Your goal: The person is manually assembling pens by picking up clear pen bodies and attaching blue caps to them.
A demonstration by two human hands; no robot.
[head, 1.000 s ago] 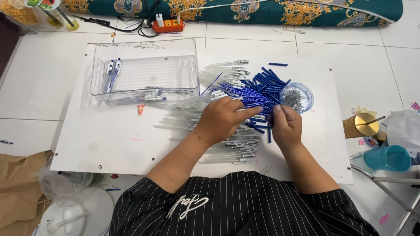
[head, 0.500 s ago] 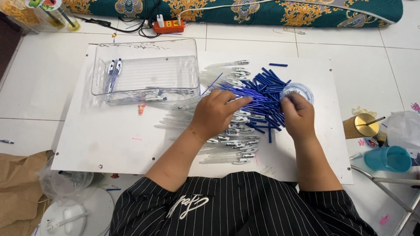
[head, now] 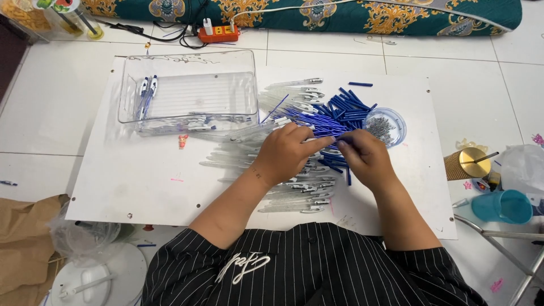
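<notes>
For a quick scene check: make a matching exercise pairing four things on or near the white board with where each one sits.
Things:
1. clear tray
2. round tub of springs
3. blue refills
4. teal cup

Places:
A. on the floor to the right of the board
B. piled just beyond the hands
C. board's far left part
D. right of the blue pile

Pairs: 1-C, 2-D, 3-B, 4-A

White tiled floor (head: pixel 34 113), grey grout lines. Patterned teal-and-gold cushion (head: pixel 340 11) along far edge. Orange power strip (head: pixel 218 34) with black cables beside it. Brown paper bag (head: pixel 22 249) lower left. Even, soft light.
</notes>
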